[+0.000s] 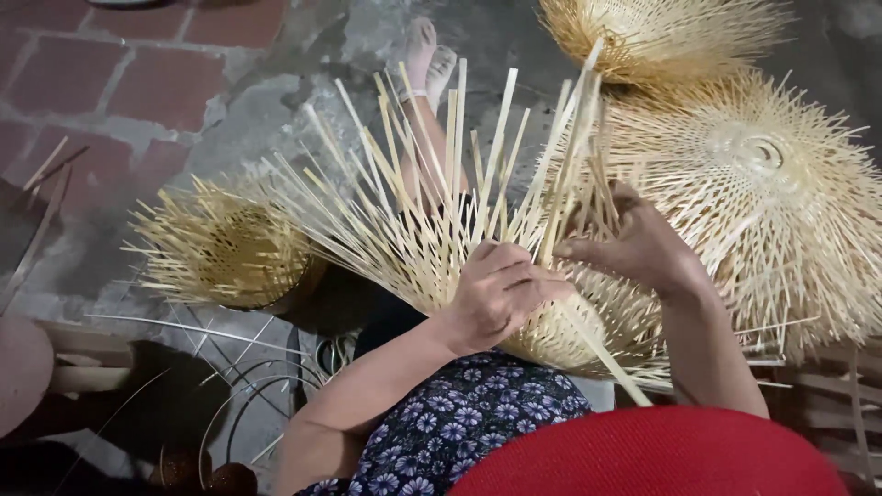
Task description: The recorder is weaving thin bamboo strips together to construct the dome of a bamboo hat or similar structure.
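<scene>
Weaving a half-made bamboo basket (432, 248) resting on the lap, the person is pressing the left hand (501, 294) curled over the woven rim while the right hand (643, 246) is pinching an upright bamboo strip (571, 147). Doing this well likely means keeping the rim pinned and bending the strip gently. Finished basket frames (763, 184) are lying nearby on the floor (230, 101).

Grey concrete floor (266, 110); red brick paving (138, 73) upper left; dim light.
</scene>
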